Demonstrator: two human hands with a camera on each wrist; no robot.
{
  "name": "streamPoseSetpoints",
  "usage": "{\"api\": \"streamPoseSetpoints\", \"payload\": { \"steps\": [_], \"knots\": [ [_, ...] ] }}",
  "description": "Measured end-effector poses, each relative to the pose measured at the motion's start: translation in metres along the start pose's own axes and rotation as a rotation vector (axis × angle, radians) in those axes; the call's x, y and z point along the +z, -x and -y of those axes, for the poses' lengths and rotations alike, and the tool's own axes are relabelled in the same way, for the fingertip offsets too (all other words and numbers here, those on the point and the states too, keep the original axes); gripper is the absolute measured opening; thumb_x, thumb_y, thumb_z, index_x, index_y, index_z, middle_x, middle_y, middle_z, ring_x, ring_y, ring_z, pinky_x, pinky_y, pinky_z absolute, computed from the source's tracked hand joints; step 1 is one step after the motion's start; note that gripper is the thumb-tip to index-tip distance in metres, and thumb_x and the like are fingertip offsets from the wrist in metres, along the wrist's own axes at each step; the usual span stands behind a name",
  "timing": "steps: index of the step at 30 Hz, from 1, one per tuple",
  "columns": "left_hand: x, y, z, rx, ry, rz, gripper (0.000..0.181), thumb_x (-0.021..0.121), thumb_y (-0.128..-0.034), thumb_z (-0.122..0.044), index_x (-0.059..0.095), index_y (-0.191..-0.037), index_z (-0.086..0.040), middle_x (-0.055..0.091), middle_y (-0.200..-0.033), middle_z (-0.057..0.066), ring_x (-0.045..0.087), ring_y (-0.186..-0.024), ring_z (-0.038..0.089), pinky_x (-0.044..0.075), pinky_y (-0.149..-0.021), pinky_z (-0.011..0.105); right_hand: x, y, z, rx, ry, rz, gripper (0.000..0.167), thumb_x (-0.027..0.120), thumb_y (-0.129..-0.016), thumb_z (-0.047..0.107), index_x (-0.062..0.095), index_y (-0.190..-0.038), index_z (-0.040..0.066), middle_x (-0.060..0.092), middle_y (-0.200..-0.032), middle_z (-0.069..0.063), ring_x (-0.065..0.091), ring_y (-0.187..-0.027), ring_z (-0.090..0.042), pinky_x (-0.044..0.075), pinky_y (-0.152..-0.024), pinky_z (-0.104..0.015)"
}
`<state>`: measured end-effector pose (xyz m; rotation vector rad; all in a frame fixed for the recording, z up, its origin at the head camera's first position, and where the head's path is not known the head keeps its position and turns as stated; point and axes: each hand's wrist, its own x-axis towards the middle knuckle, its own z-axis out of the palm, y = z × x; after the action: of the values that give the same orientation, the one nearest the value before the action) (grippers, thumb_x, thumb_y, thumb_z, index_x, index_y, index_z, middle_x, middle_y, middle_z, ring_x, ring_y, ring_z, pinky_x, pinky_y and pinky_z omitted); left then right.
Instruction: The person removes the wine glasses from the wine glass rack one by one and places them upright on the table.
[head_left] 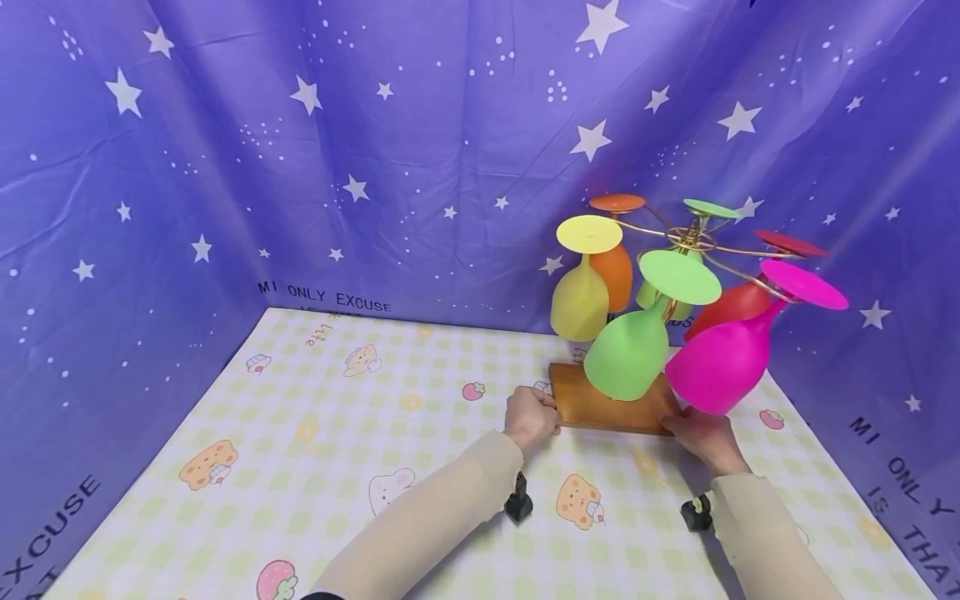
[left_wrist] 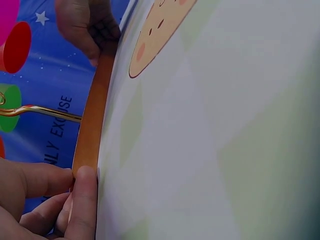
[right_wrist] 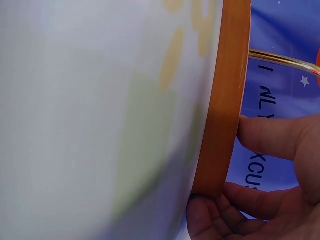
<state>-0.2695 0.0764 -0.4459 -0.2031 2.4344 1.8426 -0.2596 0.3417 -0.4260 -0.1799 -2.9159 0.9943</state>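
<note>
A wooden base [head_left: 592,404] carries a gold metal rack [head_left: 690,239] from which several coloured goblets hang upside down, among them a yellow one [head_left: 581,302], a green one [head_left: 628,354] and a magenta one [head_left: 718,362]. My left hand [head_left: 531,417] grips the base's left end; in the left wrist view its thumb and fingers pinch the wooden edge [left_wrist: 92,115]. At the right end my right hand [head_left: 707,437] grips the base, with fingers [right_wrist: 205,217] curled at its corner in the right wrist view. Goblets hide part of the base and the rack's stem.
A checked tablecloth [head_left: 330,467] with cartoon prints covers the table. Behind and at both sides hangs a purple curtain [head_left: 420,142] with white stars, close behind the rack. A small black device sits under each wrist.
</note>
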Motion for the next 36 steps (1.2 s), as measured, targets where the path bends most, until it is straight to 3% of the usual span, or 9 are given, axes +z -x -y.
{"api": "streamPoseSetpoints", "payload": {
  "steps": [6,16,36],
  "knots": [
    [-0.003,0.000,0.000,-0.008,0.012,0.001,0.009,0.071,-0.0752,0.005,0.070,-0.082,-0.001,0.063,-0.067,0.001,0.066,-0.053,0.017,0.050,-0.047,0.022,0.001,0.001,0.001,-0.003,0.015,0.013,0.026,0.067,-0.084,0.019,0.048,-0.082,0.001,0.048,-0.067,-0.006,0.046,-0.061,-0.020,0.040,-0.054,-0.033],
    [-0.007,-0.001,0.002,-0.009,0.027,-0.006,0.009,0.072,-0.0741,0.006,0.071,-0.081,0.000,0.064,-0.065,0.001,0.066,-0.051,0.016,0.051,-0.049,0.022,0.003,0.003,0.005,-0.005,-0.006,-0.002,0.026,0.068,-0.083,0.019,0.049,-0.077,0.002,0.051,-0.065,-0.006,0.047,-0.058,-0.019,0.040,-0.054,-0.033],
    [-0.017,0.000,0.002,-0.017,0.014,-0.005,0.011,0.072,-0.0735,0.005,0.072,-0.081,-0.002,0.065,-0.064,0.001,0.067,-0.053,0.018,0.052,-0.053,0.021,0.007,0.002,0.008,-0.057,-0.021,0.028,0.029,0.068,-0.084,0.019,0.049,-0.088,-0.002,0.051,-0.074,-0.009,0.049,-0.063,-0.020,0.042,-0.057,-0.033]
  ]
}}
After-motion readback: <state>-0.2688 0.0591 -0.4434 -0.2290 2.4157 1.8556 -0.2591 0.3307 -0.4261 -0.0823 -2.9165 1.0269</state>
